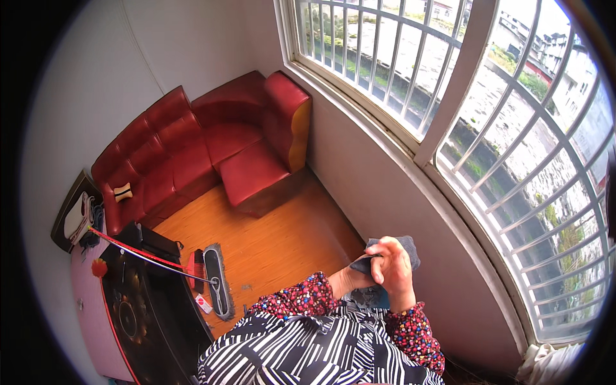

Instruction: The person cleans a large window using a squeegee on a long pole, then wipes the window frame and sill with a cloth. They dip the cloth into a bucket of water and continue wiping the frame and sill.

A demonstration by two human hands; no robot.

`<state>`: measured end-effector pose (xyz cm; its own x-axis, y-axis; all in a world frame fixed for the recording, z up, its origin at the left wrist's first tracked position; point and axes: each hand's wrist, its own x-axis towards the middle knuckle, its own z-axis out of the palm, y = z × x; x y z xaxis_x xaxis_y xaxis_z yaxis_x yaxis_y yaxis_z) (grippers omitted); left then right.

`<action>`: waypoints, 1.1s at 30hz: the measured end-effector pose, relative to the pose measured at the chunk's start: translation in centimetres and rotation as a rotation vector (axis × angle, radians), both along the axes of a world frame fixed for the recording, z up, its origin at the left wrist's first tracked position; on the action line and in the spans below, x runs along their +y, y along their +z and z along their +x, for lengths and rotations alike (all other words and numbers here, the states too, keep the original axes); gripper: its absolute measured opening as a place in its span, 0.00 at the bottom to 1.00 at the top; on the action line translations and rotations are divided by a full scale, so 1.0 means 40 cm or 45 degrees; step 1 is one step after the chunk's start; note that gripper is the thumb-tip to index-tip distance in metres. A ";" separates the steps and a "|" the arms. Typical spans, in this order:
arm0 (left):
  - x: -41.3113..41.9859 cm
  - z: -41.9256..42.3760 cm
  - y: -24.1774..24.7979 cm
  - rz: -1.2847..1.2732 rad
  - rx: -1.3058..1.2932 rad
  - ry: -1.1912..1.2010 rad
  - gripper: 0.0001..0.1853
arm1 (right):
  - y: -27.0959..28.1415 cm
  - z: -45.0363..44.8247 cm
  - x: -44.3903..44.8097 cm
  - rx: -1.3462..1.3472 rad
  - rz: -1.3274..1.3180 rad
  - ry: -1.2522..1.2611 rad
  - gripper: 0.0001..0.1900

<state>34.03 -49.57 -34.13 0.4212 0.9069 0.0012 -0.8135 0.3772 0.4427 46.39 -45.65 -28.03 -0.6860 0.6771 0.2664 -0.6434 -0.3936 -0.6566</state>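
Note:
A dark grey cloth (408, 250) is held between my two hands, in front of my striped apron (308, 346). My left hand (350, 281) lies under the cloth's near-left part, its fingers mostly hidden by the cloth and the other hand. Over the cloth, my right hand (394, 269) has its fingers bent and pressed against the fabric. Below the hands, partly covered by them, is a blue container (383, 299) with something grey and wet-looking at it; its contents cannot be made out clearly.
To the right runs a barred sliding window (417, 154) above a pale wall. A red leather sofa (173, 159) fills the far corner. On the wooden floor (260, 240) at left are a flat dust mop (219, 284) and a red broom (196, 269), beside a black glossy table (144, 308).

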 end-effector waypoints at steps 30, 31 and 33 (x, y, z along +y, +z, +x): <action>1.170 -0.900 -0.234 0.296 2.006 1.287 0.47 | -0.288 0.220 -0.113 -1.140 -1.063 -1.129 0.09; 1.205 -0.869 -0.218 0.242 2.081 1.271 0.51 | -0.286 0.189 -0.108 -1.149 -1.047 -1.119 0.10; 1.226 -0.892 -0.247 0.289 2.391 1.548 0.55 | -0.280 0.156 -0.081 -1.152 -1.027 -1.022 0.10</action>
<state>-1.66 -0.52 -44.00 -0.5136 0.6967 0.5008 0.7167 0.0275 0.6968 52.63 -48.90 -39.24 0.2186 0.7054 -0.6743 -0.3576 -0.5850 -0.7279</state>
